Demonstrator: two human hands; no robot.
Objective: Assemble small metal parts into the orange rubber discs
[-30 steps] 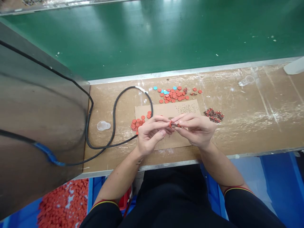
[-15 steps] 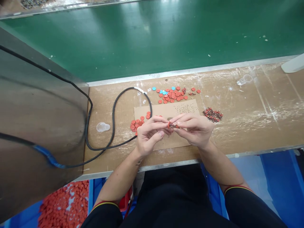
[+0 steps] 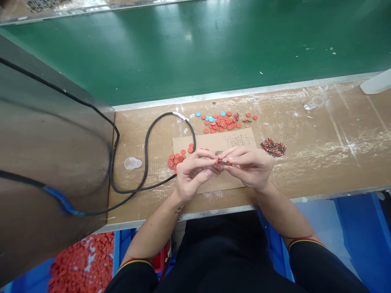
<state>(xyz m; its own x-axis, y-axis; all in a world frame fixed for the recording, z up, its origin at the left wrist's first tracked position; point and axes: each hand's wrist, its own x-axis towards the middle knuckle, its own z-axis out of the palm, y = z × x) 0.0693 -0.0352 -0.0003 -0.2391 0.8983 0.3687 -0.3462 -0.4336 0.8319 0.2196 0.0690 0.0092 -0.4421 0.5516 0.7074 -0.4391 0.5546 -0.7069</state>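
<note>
Over a flat piece of cardboard (image 3: 214, 140), my left hand (image 3: 195, 173) pinches a small red disc (image 3: 218, 161) seen edge-on. My right hand (image 3: 252, 166) is closed on a small dark and red part (image 3: 226, 162) that meets the disc. The fingertips of both hands almost touch. Tiny specks (image 3: 238, 139) are scattered on the cardboard behind the hands. Red discs (image 3: 174, 160) lie left of my left hand. Beyond the cardboard is a group of red and blue discs (image 3: 221, 123). A pile of dark parts with red ends (image 3: 274, 147) sits right of the cardboard.
A black cable (image 3: 146, 150) loops over the left of the table (image 3: 305, 171). Clear plastic scoops (image 3: 132, 163) lie at left and far right. A metal panel (image 3: 55, 142) stands at left, with a green wall (image 3: 214, 53) behind. Red discs (image 3: 82, 264) fill a bin below.
The hands hold almost the same pose. The disc and the small part between the fingertips have shifted very slightly to the right.
</note>
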